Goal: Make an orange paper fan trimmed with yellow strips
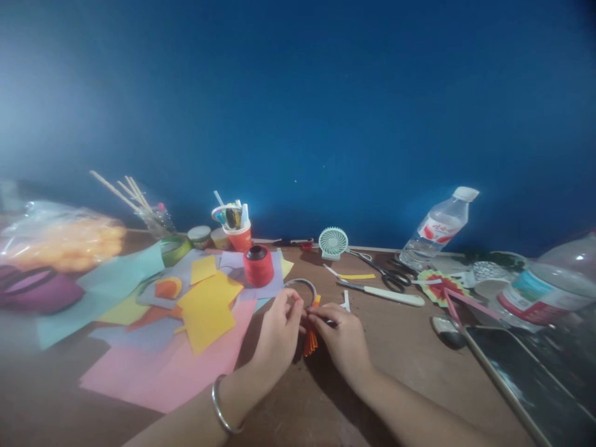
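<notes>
My left hand (279, 329) is closed, with thumb and fingertips pressed together. Whatever sits in that pinch is too small to make out. Opposite it, my right hand (343, 341) pinches a folded orange-and-yellow paper fan (310, 344) near its middle, its pleats hanging downward. The fingertips of both hands almost meet at the paper. Just behind them shows a thin pale ring (308, 283), partly hidden by my left fingers. A red spool of thread (258, 267) stands upright beyond my left hand.
Coloured paper sheets (209, 310) spread over the left of the table. Behind my right hand lie a white-handled knife (393, 295), scissors (395, 281) and a small fan (333, 243). Bottles (437, 230), a paper rosette (440, 287) and a dark tablet-like device (521, 372) occupy the right.
</notes>
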A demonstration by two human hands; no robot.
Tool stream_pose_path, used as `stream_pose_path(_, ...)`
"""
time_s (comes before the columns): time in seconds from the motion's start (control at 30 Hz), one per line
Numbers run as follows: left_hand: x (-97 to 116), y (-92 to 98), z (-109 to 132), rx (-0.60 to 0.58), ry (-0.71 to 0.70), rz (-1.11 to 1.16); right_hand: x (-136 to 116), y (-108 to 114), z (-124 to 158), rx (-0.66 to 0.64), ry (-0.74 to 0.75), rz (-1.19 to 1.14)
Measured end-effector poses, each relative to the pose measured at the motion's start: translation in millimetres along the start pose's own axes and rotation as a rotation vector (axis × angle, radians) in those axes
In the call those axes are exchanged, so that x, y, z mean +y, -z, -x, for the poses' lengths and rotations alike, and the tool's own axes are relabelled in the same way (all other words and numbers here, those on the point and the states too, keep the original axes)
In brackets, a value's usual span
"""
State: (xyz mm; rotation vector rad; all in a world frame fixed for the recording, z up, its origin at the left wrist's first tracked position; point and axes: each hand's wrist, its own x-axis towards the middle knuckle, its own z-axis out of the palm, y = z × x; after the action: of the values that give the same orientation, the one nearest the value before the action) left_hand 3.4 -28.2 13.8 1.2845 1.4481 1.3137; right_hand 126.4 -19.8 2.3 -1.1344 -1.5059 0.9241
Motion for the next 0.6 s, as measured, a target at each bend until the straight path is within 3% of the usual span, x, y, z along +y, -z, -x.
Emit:
stream_pose_path(0.27, 7.3, 7.0, 2.3, -0.066, -0.114, -0.235, -2.4, 2.2, 2.6, -0.029, 0.107, 0.132)
stream_pose_path(0.6, 9.4, 18.3, -0.7, -0.241, -0.281, -0.516, -2.5, 1.2, -1.2, -0.074, -0.102, -0.003)
